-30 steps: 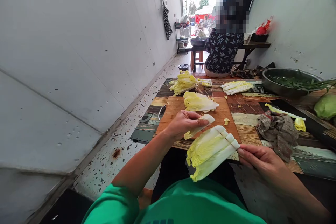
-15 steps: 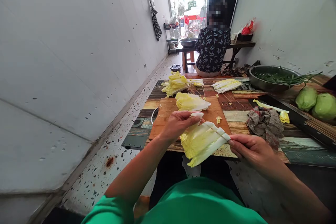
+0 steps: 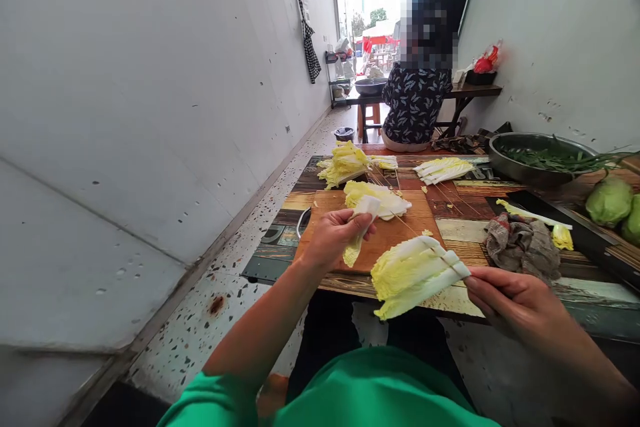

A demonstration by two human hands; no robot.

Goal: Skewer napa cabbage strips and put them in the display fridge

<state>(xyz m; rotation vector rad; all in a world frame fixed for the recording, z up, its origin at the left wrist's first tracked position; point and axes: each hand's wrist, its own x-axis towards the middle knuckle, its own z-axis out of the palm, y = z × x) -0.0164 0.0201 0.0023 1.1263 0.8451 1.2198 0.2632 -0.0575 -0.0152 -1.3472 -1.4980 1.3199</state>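
My left hand (image 3: 334, 239) pinches a single napa cabbage leaf (image 3: 367, 205) by its white stem, the yellow frilly end hanging below the fingers. With its thumb and fingers my right hand (image 3: 505, 293) grips one edge of several flat napa cabbage leaves (image 3: 417, 273) threaded side by side on a thin skewer (image 3: 400, 221). The bare skewer tip points away to the upper left. Beneath and beyond my hands, more loose cabbage leaves (image 3: 385, 205) lie on a wooden cutting board (image 3: 320, 208).
Skewered cabbage (image 3: 444, 170) and a leaf pile (image 3: 345, 165) lie farther back on the plank-patterned table (image 3: 460, 230). To the right are a crumpled cloth (image 3: 523, 247), a metal bowl of greens (image 3: 543, 163) and round green vegetables (image 3: 609, 201). Another person (image 3: 417, 103) sits beyond, back turned.
My hands have moved apart: the skewered leaves have shifted right, and the leaf in my left hand has been lifted clear of them. The whole view has shifted slightly.
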